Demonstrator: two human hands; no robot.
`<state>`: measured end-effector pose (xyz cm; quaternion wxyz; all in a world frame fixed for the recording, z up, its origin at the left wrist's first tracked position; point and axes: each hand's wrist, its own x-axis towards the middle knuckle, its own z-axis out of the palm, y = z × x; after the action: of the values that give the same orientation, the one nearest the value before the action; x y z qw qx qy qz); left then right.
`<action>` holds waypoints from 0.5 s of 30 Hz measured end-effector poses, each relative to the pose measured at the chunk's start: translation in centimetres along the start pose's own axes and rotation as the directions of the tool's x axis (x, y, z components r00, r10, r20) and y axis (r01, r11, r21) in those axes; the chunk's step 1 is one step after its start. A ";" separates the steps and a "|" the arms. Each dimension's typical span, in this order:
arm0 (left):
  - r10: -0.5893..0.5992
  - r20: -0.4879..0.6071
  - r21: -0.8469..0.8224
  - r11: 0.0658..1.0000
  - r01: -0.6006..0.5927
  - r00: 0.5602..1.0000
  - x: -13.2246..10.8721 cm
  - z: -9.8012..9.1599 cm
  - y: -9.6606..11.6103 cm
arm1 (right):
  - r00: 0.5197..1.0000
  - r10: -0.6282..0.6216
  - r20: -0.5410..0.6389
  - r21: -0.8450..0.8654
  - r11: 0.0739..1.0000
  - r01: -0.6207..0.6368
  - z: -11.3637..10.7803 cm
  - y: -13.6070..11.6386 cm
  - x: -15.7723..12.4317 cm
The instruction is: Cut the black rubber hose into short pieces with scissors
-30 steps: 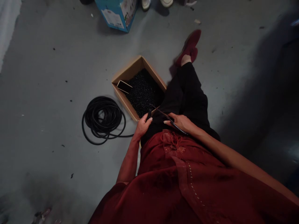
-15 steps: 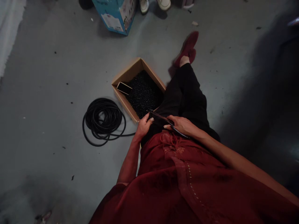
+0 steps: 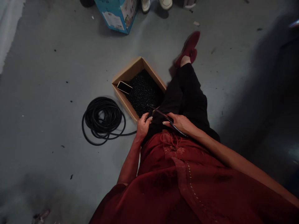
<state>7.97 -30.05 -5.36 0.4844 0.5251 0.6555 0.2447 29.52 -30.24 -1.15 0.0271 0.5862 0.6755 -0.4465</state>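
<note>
My left hand (image 3: 143, 125) is closed around the end of a black cable or hose (image 3: 102, 119). It runs from a loose coil on the floor at the left into my hand, and a short dark end sticks out past my fingers. My right hand (image 3: 181, 123) grips a slim, dark cutter that looks like scissors (image 3: 161, 112), its narrow tip pointing up and left, just beyond my left fingertips. Whether the blades touch the cable end I cannot tell. Below both hands, an open cardboard box (image 3: 125, 101) holds many short black pieces (image 3: 142, 90).
A dark, pale-edged rectangular object (image 3: 124, 87) lies in the box's left corner. A blue printed carton (image 3: 112, 17) and another person's light shoes (image 3: 165, 3) are at the top. My legs (image 3: 187, 90) extend right of the box. Small scraps dot the grey floor (image 3: 58, 81).
The cutter's tip has shifted slightly up, away from my left fingers. The dark end in my left hand shows more plainly. The coil and box stay in place.
</note>
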 end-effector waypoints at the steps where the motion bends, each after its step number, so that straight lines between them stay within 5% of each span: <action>1: 0.007 -0.006 0.022 1.000 -0.006 1.000 0.0 -0.1 0.2 | 1.000 0.000 0.003 -0.001 1.000 0.000 0.0 0.0 0.0; 15: -0.016 0.139 -0.256 0.965 0.052 0.990 -0.4 -1.1 1.7 | 0.992 -0.128 -0.006 0.151 0.980 0.128 0.0 -0.1 0.4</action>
<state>7.78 -29.64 -3.32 0.5964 0.4614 0.5925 0.2836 29.32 -29.91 -1.26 -0.0448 0.5410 0.6758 -0.4986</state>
